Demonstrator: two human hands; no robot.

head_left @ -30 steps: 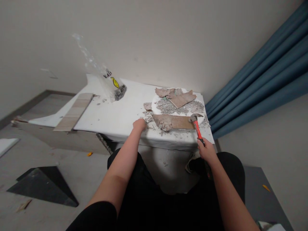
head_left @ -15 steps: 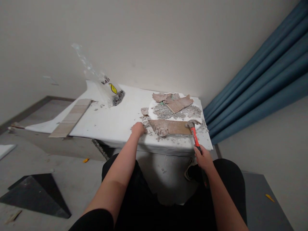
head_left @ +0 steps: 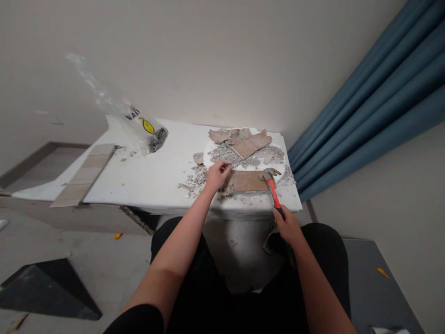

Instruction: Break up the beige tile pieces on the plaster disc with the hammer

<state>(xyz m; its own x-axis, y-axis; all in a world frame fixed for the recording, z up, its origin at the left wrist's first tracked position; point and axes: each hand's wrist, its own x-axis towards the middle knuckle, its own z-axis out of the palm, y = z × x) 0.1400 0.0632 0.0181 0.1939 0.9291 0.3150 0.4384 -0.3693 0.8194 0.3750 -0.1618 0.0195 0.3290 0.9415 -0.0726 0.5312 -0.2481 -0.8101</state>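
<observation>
My right hand [head_left: 288, 226] is wrapped round the black grip of a claw hammer [head_left: 274, 191] with a red and black handle. The hammer's head rests at the right end of a flat brown board [head_left: 248, 181] lying on the white-covered surface. Over the board's left end is my left hand [head_left: 218, 175], its fingers curled together near torn grey-brown flakes; whatever they may hold is too small to make out. Beyond the board, grey crumbled rubble [head_left: 267, 156] and torn brown pieces [head_left: 251, 144] lie on a white round plate [head_left: 207, 150].
A clear plastic bag [head_left: 139, 125] with dark lettering and grey contents stands on the left. A wood-patterned plank [head_left: 85, 174] lies across the left edge. Loose crumbs [head_left: 195, 181] are scattered beside my left hand. A blue curtain [head_left: 361, 102] hangs at right; a black angular object [head_left: 48, 290] lies on the floor.
My left hand has moved right and slightly up, from the crumbs left of the board to over its left end. My right hand still holds the hammer against the board. The view has shifted slightly.
</observation>
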